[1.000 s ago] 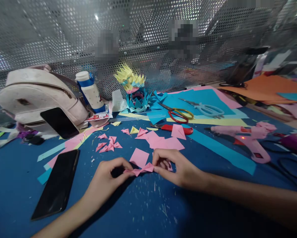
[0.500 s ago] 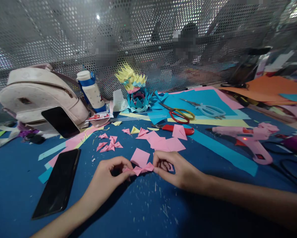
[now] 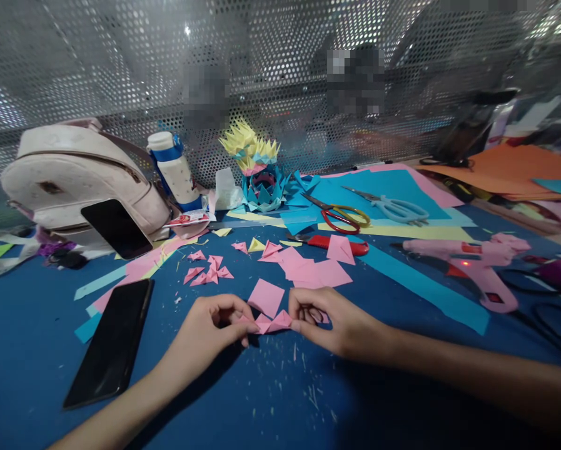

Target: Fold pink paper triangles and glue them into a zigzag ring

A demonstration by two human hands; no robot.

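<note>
Both of my hands pinch a small folded pink paper piece low over the blue table. My left hand grips its left end between thumb and fingertips. My right hand holds its right end the same way. A flat pink paper square lies just behind the piece. Several finished pink folded triangles lie further back on the left, and more pink squares lie behind my right hand.
A black phone lies left of my left hand; another phone leans on a white bag. Behind stand a bottle, a paper model, scissors, a red cutter and a pink glue gun.
My hands have drawn closer together, and the pink piece between them is folded shorter. The view has shifted slightly.
</note>
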